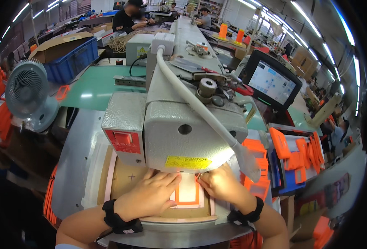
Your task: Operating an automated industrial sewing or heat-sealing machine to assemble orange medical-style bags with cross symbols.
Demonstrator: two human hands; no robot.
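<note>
Centrally, a grey machine head [196,128] overhangs a metal table [77,174] bearing a tan board [123,174]. The left grip [160,189] is released, palm down, with fingers extended beside an orange frame [187,203]; the right grip [218,182] has bent fingers at its right side, and whether these grasp anything cannot be told. Smallest, the frame lies between both grips, its visible long axis running away from the person, near end squared, far end hidden.
</note>
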